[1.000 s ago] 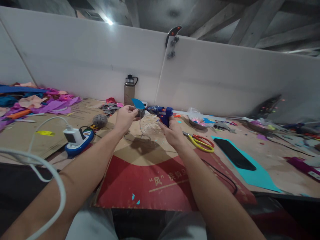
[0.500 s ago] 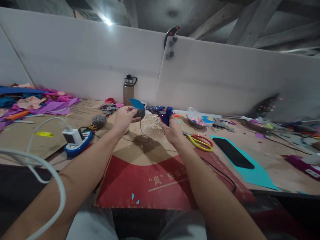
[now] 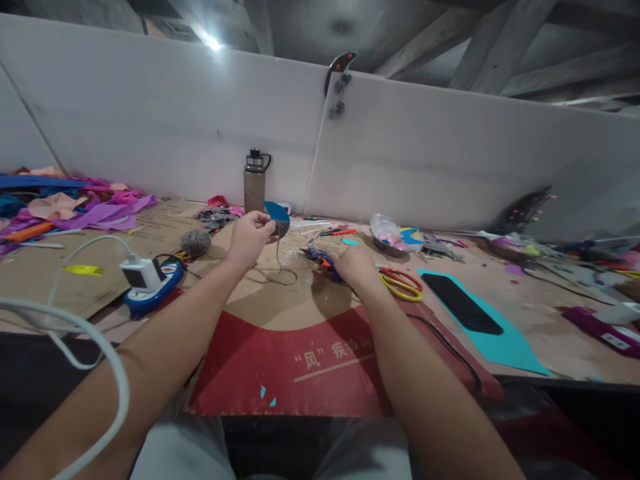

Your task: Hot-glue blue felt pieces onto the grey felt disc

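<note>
Head view – the only view.

Left hand (image 3: pixel 253 237): raised above the cardboard sheet (image 3: pixel 300 360), fingers pinched shut on a blue piece (image 3: pixel 276 212). The piece stands up from the fingertips, its curved edge uppermost and its tip turned right. A small grey body (image 3: pixel 283 229) sits just beneath it against the fingers. A thin grey strand (image 3: pixel 279 261) hangs from there down to the cardboard, where it loops.

Right hand (image 3: pixel 354 262): low, at board level, to the right of the left hand and well apart from it. The fingers are curled over the rear of a blue glue gun (image 3: pixel 319 256), grasping it. The gun's long axis runs roughly left to right across the cardboard – nozzle end to the left, towards the hanging strand, handle end hidden under the hand. Whether the gun bears on the board cannot be told.

Surroundings: yellow-and-red scissors (image 3: pixel 400 283) lie just right of the right hand. Beyond them a black phone (image 3: pixel 460 303) lies on a teal sheet (image 3: pixel 505 343). A water bottle (image 3: pixel 254 181) stands upright at the white partition behind the left hand. A grey yarn ball (image 3: pixel 195 241) and a blue power strip (image 3: pixel 150 290) lie to the left.
</note>
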`<move>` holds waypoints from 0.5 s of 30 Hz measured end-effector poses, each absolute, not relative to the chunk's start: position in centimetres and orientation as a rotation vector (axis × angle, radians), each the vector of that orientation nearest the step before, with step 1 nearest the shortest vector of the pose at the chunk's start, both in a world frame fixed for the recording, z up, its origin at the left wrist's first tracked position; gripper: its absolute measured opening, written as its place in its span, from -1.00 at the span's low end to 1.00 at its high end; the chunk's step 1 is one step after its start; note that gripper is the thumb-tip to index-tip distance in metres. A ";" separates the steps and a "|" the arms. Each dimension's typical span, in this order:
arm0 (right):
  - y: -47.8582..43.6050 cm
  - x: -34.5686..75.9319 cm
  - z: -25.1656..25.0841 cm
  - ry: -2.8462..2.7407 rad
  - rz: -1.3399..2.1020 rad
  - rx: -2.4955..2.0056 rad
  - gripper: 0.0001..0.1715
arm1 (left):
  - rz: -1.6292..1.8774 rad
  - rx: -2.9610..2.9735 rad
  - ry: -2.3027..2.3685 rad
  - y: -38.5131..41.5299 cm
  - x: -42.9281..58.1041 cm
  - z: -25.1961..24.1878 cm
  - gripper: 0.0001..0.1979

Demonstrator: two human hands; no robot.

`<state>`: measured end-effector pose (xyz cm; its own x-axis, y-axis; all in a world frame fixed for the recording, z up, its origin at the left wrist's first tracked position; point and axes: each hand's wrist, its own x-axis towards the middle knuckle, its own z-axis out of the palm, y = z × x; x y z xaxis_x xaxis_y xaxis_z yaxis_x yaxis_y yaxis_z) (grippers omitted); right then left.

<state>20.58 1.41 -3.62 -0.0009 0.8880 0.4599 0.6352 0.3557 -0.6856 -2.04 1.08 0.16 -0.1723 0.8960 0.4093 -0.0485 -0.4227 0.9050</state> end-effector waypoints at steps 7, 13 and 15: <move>-0.6 13.5 -2.0 -1.433 0.849 -1.018 -0.65 | 1.672 1.766 1.249 0.0 -1.4 0.4 -0.92; -1.3 11.4 -1.5 -1.243 1.345 -0.749 -0.50 | 1.678 1.856 1.283 -0.7 -1.0 0.8 -0.94; -1.3 11.9 -1.5 -1.272 1.359 -0.750 -0.59 | 1.666 1.746 1.215 -0.6 -0.9 0.7 -0.93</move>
